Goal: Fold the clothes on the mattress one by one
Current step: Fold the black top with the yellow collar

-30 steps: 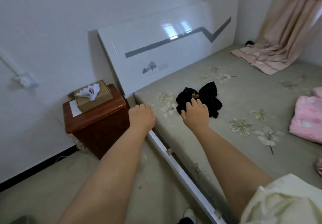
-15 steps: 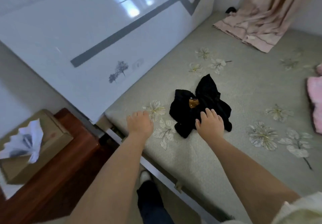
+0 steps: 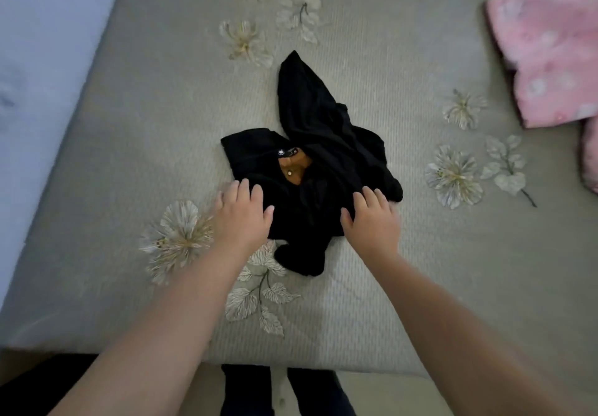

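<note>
Two hands over a crumpled black garment (image 3: pixel 310 169) on the mattress (image 3: pixel 388 59) | left hand (image 3: pixel 242 218) and right hand (image 3: pixel 372 221) fingers relaxed, gripping nothing | risk: bunched layers beneath the fingers could lift together, hiding the hems.

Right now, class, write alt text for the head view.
Two bare hands, left hand and right hand, reach onto a crumpled black garment on a flower-patterned mattress. A pink garment lies at the far right.

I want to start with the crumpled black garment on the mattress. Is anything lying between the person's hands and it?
Nothing visible does. The left hand and right hand both already lie on the near edge of the crumpled black garment, fingers spread. The fluffy pink garment lies apart at the far right of the grey flowered mattress.
</note>
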`<act>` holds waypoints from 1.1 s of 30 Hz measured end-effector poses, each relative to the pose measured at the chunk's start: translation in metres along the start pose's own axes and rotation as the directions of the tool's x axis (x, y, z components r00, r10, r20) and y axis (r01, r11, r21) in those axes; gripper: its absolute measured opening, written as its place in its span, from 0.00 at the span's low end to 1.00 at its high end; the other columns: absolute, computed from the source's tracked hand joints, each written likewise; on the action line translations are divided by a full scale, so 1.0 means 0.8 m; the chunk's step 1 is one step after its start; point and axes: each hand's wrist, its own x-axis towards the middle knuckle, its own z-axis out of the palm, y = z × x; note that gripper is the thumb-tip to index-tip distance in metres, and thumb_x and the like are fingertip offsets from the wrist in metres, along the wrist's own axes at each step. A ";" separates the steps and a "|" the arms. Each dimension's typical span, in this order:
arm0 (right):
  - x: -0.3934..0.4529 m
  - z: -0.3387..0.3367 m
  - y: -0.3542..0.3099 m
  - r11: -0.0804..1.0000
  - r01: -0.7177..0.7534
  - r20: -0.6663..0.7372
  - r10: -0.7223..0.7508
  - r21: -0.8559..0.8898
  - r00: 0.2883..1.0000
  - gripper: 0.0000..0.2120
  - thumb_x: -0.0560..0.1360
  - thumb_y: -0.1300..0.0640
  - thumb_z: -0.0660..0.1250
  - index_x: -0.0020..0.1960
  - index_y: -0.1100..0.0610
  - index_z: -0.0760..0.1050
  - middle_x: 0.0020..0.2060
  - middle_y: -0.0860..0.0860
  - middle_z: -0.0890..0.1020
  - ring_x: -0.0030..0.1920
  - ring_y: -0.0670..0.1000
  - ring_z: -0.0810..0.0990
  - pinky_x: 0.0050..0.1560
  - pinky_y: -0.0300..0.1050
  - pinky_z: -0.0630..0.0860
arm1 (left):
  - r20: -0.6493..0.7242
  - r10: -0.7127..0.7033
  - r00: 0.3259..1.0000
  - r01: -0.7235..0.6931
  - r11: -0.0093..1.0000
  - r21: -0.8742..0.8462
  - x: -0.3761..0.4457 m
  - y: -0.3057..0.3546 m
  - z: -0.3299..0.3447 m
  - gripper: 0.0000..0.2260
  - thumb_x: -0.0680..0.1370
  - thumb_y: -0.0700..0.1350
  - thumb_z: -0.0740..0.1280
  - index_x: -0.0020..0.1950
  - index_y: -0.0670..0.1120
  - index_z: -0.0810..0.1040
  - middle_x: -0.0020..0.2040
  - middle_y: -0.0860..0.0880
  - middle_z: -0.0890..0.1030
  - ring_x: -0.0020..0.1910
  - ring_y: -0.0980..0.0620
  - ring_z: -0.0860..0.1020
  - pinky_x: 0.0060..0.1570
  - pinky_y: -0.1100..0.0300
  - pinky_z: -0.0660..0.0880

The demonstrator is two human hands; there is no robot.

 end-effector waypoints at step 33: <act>0.001 0.004 0.072 0.960 0.276 0.090 -0.279 0.043 0.956 0.25 0.73 0.54 0.66 0.68 0.53 0.66 0.56 0.56 0.74 0.57 0.59 0.71 0.60 0.55 0.61 | 0.199 -0.122 0.972 0.194 0.896 -0.400 -0.060 0.147 0.056 0.17 0.77 0.48 0.63 0.62 0.41 0.74 0.56 0.43 0.77 0.56 0.45 0.75 0.52 0.54 0.73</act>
